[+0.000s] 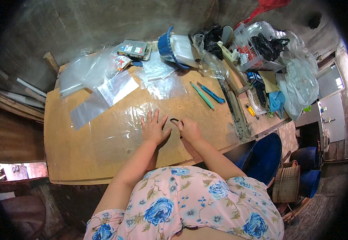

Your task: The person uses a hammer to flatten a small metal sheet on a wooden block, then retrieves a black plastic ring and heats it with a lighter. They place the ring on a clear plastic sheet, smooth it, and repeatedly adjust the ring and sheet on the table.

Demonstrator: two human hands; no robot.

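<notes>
My left hand lies with its fingers spread on a clear plastic sheet on the wooden tabletop. Just right of it, my right hand is closed round a thin, dark, curved tool. The tool's bent end shows near my left fingers; the rest is hidden in my grip, so its exact kind does not show. Farther back, beyond my right hand, a green utility knife and a blue utility knife lie side by side.
Clear plastic bags spread over the table's back left, near a flat box. A blue container with clear sheets lies at the back. A pale crate and stuffed bags crowd the right. Blue tubs stand below the right edge.
</notes>
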